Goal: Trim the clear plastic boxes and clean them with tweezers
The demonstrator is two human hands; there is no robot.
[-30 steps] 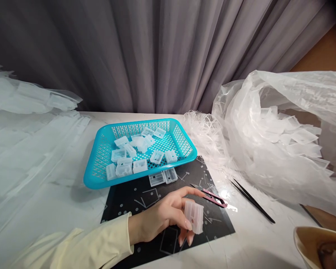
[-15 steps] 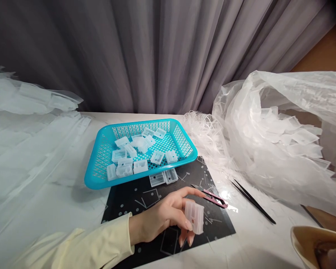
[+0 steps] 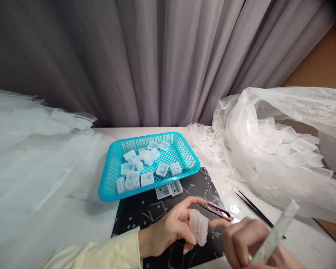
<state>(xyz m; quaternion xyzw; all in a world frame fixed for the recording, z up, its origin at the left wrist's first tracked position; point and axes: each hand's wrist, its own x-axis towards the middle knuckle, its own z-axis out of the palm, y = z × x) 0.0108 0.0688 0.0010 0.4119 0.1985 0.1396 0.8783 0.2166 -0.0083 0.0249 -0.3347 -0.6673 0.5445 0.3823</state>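
My left hand (image 3: pixel 168 231) pinches a translucent plastic clip (image 3: pixel 199 227) over the black mat (image 3: pixel 145 209) | my right hand (image 3: pixel 246 241) grips a clear strip (image 3: pixel 277 233) — fingers curled | turquoise basket (image 3: pixel 112 186) of clips behind.

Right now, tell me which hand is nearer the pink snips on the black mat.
Left. The left hand, holding a translucent block, has its forefinger just beside the pink snips; the right hand, gripping a clear strip, sits below them.

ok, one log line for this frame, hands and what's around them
left hand: holds clear plastic block | right hand: holds clear strip | blue basket of clear pieces behind | pink snips on black mat
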